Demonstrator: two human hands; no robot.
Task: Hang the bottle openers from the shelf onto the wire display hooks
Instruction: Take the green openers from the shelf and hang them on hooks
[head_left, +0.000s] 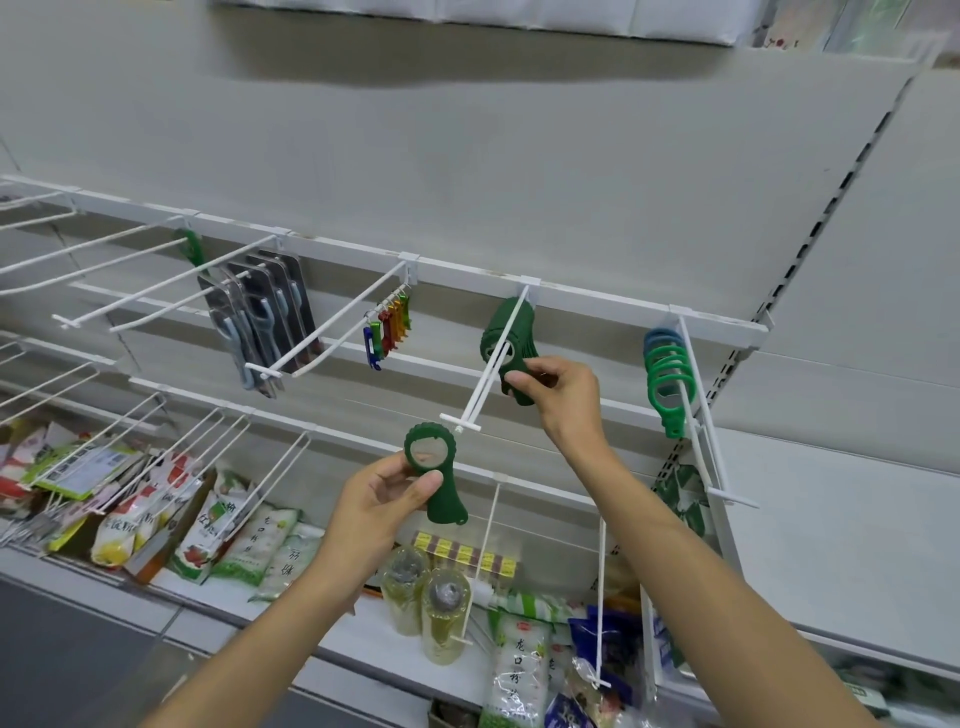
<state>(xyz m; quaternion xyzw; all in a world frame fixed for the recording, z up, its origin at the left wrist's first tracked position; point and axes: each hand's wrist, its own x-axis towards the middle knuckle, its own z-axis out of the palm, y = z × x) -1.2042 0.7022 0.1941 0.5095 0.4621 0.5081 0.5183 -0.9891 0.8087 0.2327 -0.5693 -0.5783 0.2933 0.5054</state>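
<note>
My left hand (387, 493) grips a dark green bottle opener (435, 470) with a round ring head, held just below the tip of a white wire hook (485, 374). Several matching green openers (506, 332) hang in a bunch further back on that hook. My right hand (563, 395) pinches the lower end of the front one in the bunch. Light green and blue ring openers (667, 374) hang on the hook to the right. Small coloured keychain openers (389, 330) hang on the hook to the left.
Carded peelers (260, 312) hang at the left, among bare wire hooks (130, 260). One green opener (189, 247) hangs far left. Below, a shelf holds noodle packets (197, 525), two bottles (444, 613) and more bags. A grey back panel (467, 156) stands behind.
</note>
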